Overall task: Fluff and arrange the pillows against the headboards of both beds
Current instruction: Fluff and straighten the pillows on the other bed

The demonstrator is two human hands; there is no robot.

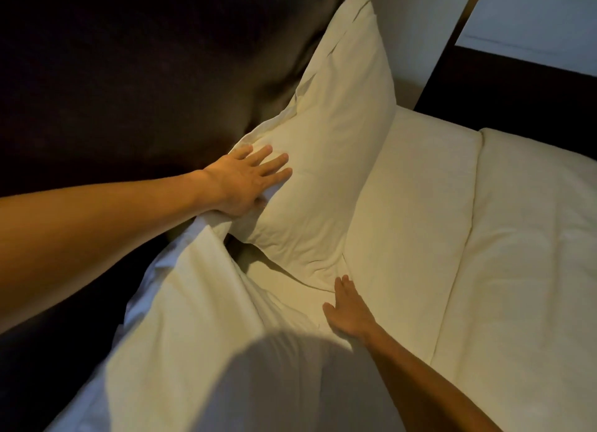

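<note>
A white pillow (336, 140) leans upright against the dark headboard (113, 76). My left hand (245, 179) lies flat on its lower left side, fingers straight and spread, with the thumb at the pillow's edge. A second white pillow (193, 318) lies closer to me, along the headboard at the lower left. My right hand (349, 309) rests flat with straight fingers on the bedding just below the upright pillow's bottom corner.
The white bed sheet (413, 205) and folded duvet (523, 270) stretch to the right. A dark panel (517, 92) and pale wall (533, 18) stand beyond the bed at the upper right. A shadow falls over the near pillow at the bottom.
</note>
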